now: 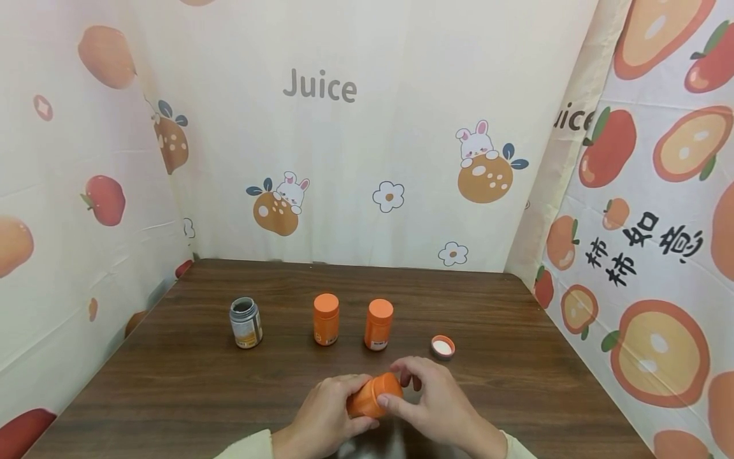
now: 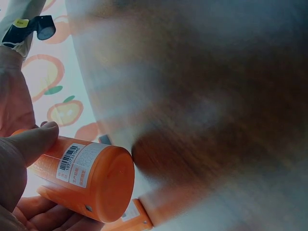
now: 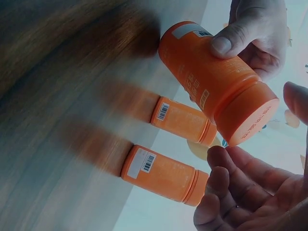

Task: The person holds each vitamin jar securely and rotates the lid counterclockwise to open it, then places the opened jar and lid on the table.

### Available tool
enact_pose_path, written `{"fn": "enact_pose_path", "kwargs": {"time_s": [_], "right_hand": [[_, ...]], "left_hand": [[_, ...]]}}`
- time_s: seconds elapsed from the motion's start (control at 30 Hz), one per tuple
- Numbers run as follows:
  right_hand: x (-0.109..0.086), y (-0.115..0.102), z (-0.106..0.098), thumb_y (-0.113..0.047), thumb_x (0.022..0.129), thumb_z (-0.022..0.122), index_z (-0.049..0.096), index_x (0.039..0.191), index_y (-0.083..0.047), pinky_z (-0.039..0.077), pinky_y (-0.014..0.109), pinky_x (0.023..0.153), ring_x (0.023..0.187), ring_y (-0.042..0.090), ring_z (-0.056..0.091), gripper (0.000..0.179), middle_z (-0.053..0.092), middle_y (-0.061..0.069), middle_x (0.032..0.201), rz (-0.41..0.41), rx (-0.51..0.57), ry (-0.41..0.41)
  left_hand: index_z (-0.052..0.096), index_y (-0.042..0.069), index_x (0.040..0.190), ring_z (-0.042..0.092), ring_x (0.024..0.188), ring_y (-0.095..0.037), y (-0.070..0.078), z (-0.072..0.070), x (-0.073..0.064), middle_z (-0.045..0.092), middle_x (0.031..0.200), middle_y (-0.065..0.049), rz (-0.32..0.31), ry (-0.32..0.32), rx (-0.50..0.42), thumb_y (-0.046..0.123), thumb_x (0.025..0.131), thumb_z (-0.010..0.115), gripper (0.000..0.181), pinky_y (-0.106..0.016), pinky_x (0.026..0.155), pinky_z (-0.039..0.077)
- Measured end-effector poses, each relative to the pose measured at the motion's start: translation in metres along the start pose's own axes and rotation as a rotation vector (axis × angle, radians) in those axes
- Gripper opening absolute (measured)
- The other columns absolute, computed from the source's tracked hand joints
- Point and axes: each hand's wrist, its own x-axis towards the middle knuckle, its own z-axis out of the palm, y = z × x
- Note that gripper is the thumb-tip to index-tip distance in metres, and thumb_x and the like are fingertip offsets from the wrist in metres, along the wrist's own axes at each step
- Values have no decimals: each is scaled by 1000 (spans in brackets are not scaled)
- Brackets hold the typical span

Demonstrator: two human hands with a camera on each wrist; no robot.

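Note:
My left hand [image 1: 323, 408] grips an orange plastic bottle [image 1: 362, 400] around its body, tilted with the cap [image 1: 390, 385] toward the right. In the right wrist view the left thumb lies along the bottle [image 3: 207, 72], and its cap [image 3: 248, 115] is on. My right hand [image 1: 438, 401] is spread about the cap; in the right wrist view its fingertips [image 3: 219, 156] are right at the cap's lower rim and its thumb stands off to the side. The left wrist view shows the bottle's base and a white barcode label [image 2: 77, 163].
Two capped orange bottles, one at the middle [image 1: 326, 322] and one just right of it [image 1: 379, 326], stand upright behind the hands. An uncapped grey jar [image 1: 246, 324] stands at the left. A loose cap [image 1: 443, 347] lies inside up at the right. Printed curtains [image 1: 355, 146] border the brown table [image 1: 189, 376].

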Motion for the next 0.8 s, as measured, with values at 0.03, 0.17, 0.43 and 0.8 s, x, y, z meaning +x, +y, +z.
{"fn": "enact_pose_path", "kwargs": {"time_s": [0.03, 0.17, 0.43, 0.8], "right_hand": [[0, 0, 0, -54, 86, 79, 69, 107, -25, 47, 25, 66, 74, 5, 52, 37, 61, -16, 85, 8, 0, -7], [1, -2, -1, -54, 87, 78, 70, 102, -25, 45, 23, 66, 74, 9, 54, 33, 62, -16, 84, 26, 16, -36], [1, -2, -2, -47, 88, 80, 70, 102, -23, 48, 27, 68, 78, 7, 56, 29, 63, -15, 85, -8, 55, -40], [-1, 3, -2, -37, 86, 84, 69, 113, -24, 51, 30, 73, 85, 2, 54, 34, 62, -18, 94, -120, 25, -20]], "left_hand": [[71, 18, 126, 60, 90, 0, 0, 0, 0, 70, 119, 8, 1, 0, 0, 29, 81, 89, 49, -28, 80, 54], [71, 18, 125, 60, 89, 0, 0, 0, 0, 70, 118, 8, 7, 3, -2, 29, 81, 89, 49, -28, 80, 54], [71, 18, 125, 60, 90, 0, 0, 0, 0, 70, 116, 10, 16, 2, -3, 28, 82, 89, 48, -26, 79, 54], [71, 20, 123, 59, 84, 0, 0, 1, 0, 69, 112, 13, 23, 8, -19, 28, 81, 89, 46, -24, 74, 51]]}}
